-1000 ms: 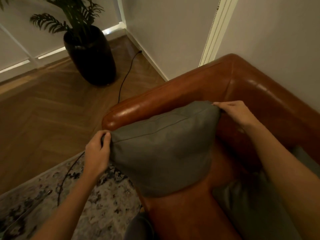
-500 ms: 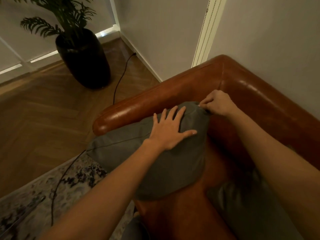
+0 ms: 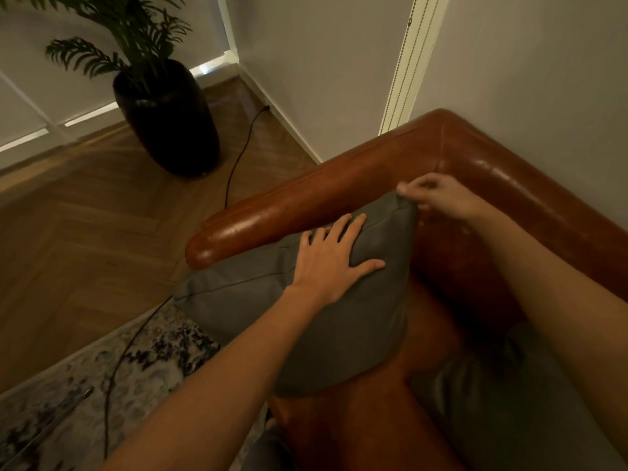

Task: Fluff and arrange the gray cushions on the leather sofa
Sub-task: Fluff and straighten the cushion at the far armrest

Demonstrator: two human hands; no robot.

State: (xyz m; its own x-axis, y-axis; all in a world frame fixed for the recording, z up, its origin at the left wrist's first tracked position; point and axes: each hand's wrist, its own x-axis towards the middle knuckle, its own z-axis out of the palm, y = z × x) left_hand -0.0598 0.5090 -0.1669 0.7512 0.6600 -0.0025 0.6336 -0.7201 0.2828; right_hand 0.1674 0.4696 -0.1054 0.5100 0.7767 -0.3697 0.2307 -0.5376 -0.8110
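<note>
Gray cushion (image 3: 306,321) sits mid-frame, propped against the leather sofa (image 3: 492,171) arm, lower left corner hanging past the seat edge. Left hand (image 3: 334,263) lies flat on its upper face, fingers released and spread – pressing, not gripping. Right hand (image 3: 441,195) pinches the top right corner, fingers clenched on the fabric. Second gray cushion (image 3: 503,402) lies at lower right, partly under the right forearm. Risk: push too hard toward the arm and the cushion could tip off the seat onto the rug (image 3: 68,396) – only the corner pinch restrains it. Containers: dark planter (image 3: 170,120) upper left, holding a palm-like plant (image 3: 136,32)
</note>
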